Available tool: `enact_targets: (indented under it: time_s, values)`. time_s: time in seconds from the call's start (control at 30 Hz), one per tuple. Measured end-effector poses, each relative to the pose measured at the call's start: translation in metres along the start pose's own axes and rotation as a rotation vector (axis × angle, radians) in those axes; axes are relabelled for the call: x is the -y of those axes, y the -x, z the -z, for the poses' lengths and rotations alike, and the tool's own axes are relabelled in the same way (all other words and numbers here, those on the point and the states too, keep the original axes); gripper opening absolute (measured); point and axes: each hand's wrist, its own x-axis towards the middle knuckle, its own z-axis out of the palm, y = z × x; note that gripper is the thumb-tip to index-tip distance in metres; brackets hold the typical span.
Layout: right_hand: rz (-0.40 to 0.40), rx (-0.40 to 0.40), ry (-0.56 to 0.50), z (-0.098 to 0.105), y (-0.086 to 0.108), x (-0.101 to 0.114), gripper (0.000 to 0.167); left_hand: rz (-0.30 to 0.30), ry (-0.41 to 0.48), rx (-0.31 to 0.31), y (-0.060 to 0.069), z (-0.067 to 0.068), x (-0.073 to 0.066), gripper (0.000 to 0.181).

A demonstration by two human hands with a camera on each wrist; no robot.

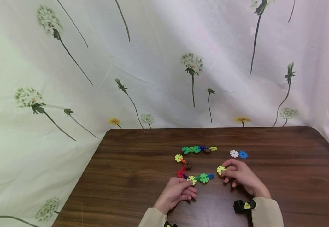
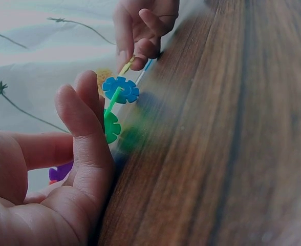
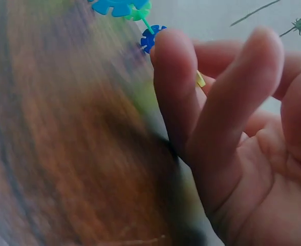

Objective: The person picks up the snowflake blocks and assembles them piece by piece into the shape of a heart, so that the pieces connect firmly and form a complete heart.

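A curved chain of notched plastic snowflake discs lies on the table. Its near end has a green disc (image 1: pixel 204 178) and a blue disc (image 1: pixel 211 176). My left hand (image 1: pixel 177 192) pinches a yellow disc (image 1: pixel 191 180) of this chain, beside the red discs (image 1: pixel 180 173). To the right of the blue end, my right hand (image 1: pixel 242 176) holds a single yellow disc (image 1: pixel 220 170) between thumb and finger, apart from the chain. The left wrist view shows the upright blue disc (image 2: pixel 121 89) close to that piece. In the right wrist view, fingers mostly hide the yellow disc (image 3: pixel 200 79).
Behind my hands lies a row with a green disc (image 1: pixel 185 150) and a pale yellow end disc (image 1: pixel 213 148); whether it joins the near chain I cannot tell. A white disc (image 1: pixel 234 154) touches a blue one farther right. The wooden table (image 1: pixel 124 167) meets a flowered cloth (image 1: pixel 158 78).
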Motion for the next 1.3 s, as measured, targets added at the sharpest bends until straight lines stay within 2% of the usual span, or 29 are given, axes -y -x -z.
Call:
enact_targets:
  time_s: [0.5, 1.07, 1.3]
  values:
    - [-0.021, 0.048, 0.032, -0.0040, -0.0025, 0.0010, 0.039, -0.016, -0.016, 0.004, -0.0002, 0.0010, 0.0018, 0.022]
    - [-0.050, 0.043, 0.002, -0.0076, -0.0057, 0.0016, 0.043, -0.012, -0.016, 0.007, -0.0014, 0.0008, 0.0011, 0.021]
    - [-0.057, 0.053, -0.010, -0.0102, -0.0061, 0.0022, 0.039, -0.007, -0.014, 0.005, -0.0004, 0.0005, 0.0009, 0.020]
